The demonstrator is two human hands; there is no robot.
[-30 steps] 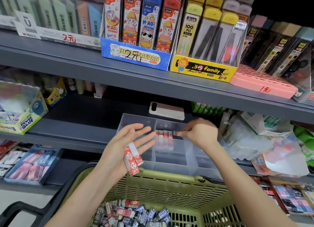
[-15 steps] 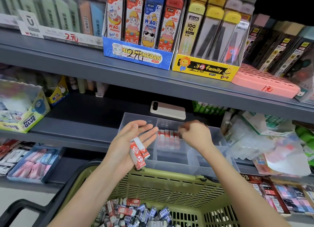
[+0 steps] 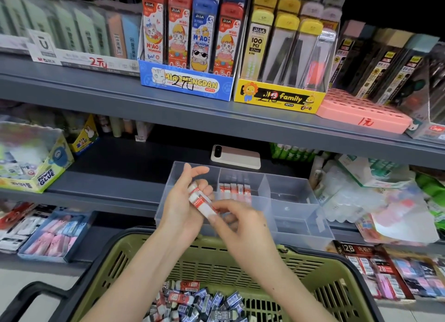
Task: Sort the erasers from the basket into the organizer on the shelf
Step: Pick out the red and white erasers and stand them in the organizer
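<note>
Beyond the olive-green slotted plastic basket [image 3: 240, 256] (plenty left inside) sits the clear plastic compartment organizer [image 3: 289, 201], a row of red erasers [image 3: 234, 189] upright in its middle back cell. The left hand [image 3: 183, 208] cradles two red-and-white sleeved block erasers [image 3: 203, 202]; the right hand [image 3: 240, 223] pinches one's lower end. Stand it to match the row; its long axis now slants down-right.

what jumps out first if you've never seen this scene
Two hands meet in the middle: the left hand holds red-and-white erasers, and the right hand pinches the nearest one. Behind them sits the clear organizer on the shelf; below, a green basket holding loose erasers.
</note>
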